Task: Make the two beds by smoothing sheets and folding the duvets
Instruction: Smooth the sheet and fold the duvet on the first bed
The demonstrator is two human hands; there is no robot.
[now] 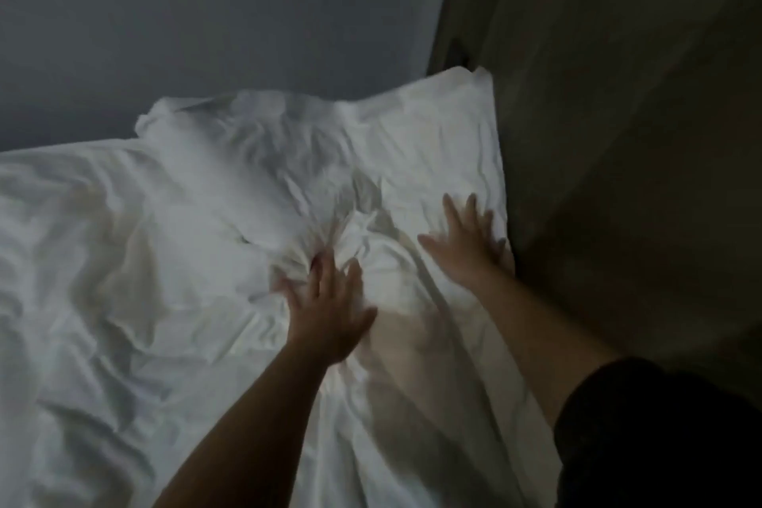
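Duvet [165, 260], white, heavily rumpled

Nothing legible anywhere: no print, label, brand or number to make out on the sheet [123, 260], the wall [206, 12] or the sleeve [659, 445]. Dim and blurred throughout.

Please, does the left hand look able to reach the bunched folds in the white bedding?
Probably yes: the left hand lies flat on the bedding, fingertips right at the bunched folds, nothing between.
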